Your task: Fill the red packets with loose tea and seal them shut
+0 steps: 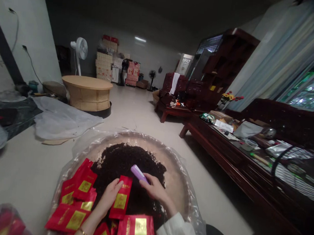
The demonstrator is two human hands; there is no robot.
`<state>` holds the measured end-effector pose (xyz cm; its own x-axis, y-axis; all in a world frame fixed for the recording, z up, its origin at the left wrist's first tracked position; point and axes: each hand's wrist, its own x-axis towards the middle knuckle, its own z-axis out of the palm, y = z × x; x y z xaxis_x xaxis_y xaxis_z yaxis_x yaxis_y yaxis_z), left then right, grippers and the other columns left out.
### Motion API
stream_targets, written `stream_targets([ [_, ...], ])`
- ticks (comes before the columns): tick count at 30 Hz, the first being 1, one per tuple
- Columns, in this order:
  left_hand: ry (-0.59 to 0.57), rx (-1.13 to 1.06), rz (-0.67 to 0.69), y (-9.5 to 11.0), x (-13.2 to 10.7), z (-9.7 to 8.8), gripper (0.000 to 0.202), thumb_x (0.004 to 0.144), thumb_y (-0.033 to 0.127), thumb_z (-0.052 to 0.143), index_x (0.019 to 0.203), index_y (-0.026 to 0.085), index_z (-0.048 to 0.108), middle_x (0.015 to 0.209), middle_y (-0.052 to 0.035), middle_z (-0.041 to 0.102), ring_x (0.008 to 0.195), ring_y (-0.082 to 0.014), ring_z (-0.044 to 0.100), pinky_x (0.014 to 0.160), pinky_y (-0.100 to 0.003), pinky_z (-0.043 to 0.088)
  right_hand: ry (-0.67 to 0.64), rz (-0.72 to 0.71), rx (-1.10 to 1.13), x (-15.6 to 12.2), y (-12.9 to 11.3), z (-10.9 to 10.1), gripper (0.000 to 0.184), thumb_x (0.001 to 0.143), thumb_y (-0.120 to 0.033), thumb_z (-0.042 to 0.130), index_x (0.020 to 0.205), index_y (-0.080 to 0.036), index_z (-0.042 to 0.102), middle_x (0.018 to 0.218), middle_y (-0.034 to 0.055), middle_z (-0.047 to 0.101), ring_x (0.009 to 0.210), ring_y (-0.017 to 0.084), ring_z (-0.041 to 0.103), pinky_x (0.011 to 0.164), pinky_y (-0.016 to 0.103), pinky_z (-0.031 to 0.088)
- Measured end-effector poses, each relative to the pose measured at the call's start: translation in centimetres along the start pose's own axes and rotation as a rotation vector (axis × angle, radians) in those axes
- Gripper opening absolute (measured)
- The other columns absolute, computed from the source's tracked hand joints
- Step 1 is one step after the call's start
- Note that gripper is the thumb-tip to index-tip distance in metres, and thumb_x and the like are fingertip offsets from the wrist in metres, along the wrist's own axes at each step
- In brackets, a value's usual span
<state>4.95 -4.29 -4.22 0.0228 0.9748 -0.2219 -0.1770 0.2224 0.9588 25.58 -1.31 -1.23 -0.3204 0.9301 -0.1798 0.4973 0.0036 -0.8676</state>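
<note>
My left hand (112, 193) grips a red packet (121, 201) with a gold panel near its top edge, holding it upright. Just to the right, my right hand (154, 186) is closed around a purple elongated tool (138, 173) with a pale strip along it; its exact kind I cannot make out. The tool's tip is apart from the packet. Beneath both hands lies a heap of dark, loose, dried leaves (126, 156) in a wide round basket (178, 170) lined with clear plastic. Several more red packets (82, 184) rest on its left side, and another packet (129, 228) lies at the front.
Clear plastic sheeting (64, 117) lies on the floor at left, before a round woven stand (89, 94). A long dark wooden table (224, 162) with clutter runs along the right. Stacked boxes (104, 66) and a white fan (82, 48) stand at the back.
</note>
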Motion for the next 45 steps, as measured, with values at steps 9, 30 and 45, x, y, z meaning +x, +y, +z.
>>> stream_targets([
  [9,-0.108,0.109,0.071,1.1,-0.7,0.0,0.034,0.067,0.049,0.064,0.077,0.017,0.063,0.076,-0.0018,0.066,0.078,-0.021,0.059,0.075,-0.029,0.044,-0.261,-0.045,-0.102,-0.2,-2.9,-0.5,0.035,0.08,-0.042,0.059,0.105,-0.019,0.067,0.064,-0.0005,0.06,0.046,0.01,0.047,0.044,0.02,0.037],
  [30,-0.208,-0.039,-0.217,0.8,-1.8,-0.3,0.043,0.053,0.039,0.082,0.082,0.013,0.063,0.072,-0.0044,0.07,0.063,-0.0208,0.068,0.059,-0.029,0.05,-0.248,-0.103,-0.047,-0.4,-2.8,0.4,0.034,0.078,-0.038,0.06,0.106,-0.02,0.069,0.067,-0.0017,0.062,0.049,0.008,0.046,0.044,0.017,0.034],
  [45,-0.15,-0.042,-0.259,0.9,-2.0,0.3,0.045,0.05,0.036,0.083,0.084,0.011,0.064,0.074,-0.0073,0.072,0.061,-0.022,0.069,0.058,-0.03,0.053,-0.243,-0.143,-0.036,-1.0,-3.5,0.9,0.028,0.083,-0.038,0.055,0.095,-0.019,0.072,0.063,-0.0034,0.059,0.053,0.009,0.048,0.048,0.018,0.034],
])
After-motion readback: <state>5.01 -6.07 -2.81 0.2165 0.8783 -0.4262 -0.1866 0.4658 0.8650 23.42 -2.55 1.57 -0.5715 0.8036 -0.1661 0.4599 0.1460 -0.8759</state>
